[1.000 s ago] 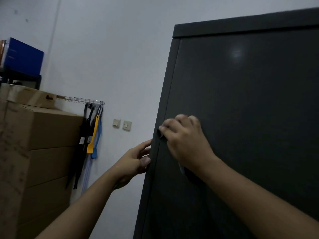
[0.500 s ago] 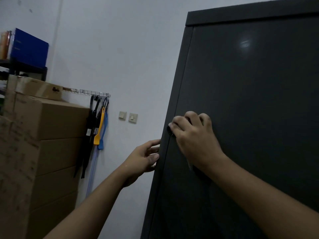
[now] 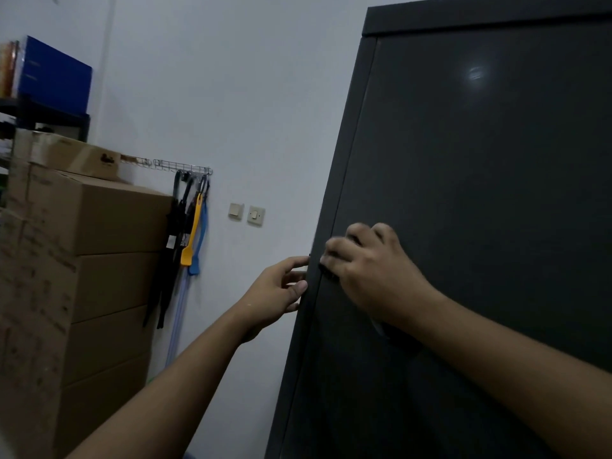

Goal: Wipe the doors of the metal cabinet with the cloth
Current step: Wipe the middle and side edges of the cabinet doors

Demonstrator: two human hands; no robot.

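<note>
**Both hands at the left edge of the cabinet door**

My right hand (image 3: 371, 273) is pressed flat-ish against the dark door (image 3: 480, 210) of the metal cabinet (image 3: 463, 18), close to its left edge, fingers curled down over the cloth (image 3: 328, 271). The cloth is dark like the door, so I can only make out a small fold poking out beside my fingertips and a paler scrap under the heel of my palm; most of it is hidden beneath my hand. My grip is closed around it, knuckles raised.

My left hand (image 3: 278, 293) is at the cabinet's outer left side, fingers loosely spread and partly curled, thumb and fingertips touching the side edge just beside where my right hand works. It holds nothing.

A faint light reflection sits high on the door panel. To the left, against the pale wall (image 3: 248, 94), cardboard boxes (image 3: 99, 246) are stacked, with a blue box (image 3: 54, 74) on a shelf above them. A wire rack (image 3: 178, 167) on the wall carries dark straps plus a yellow tool (image 3: 192, 233) and a blue one. Two wall switches (image 3: 246, 213) sit between the rack and the cabinet.
</note>
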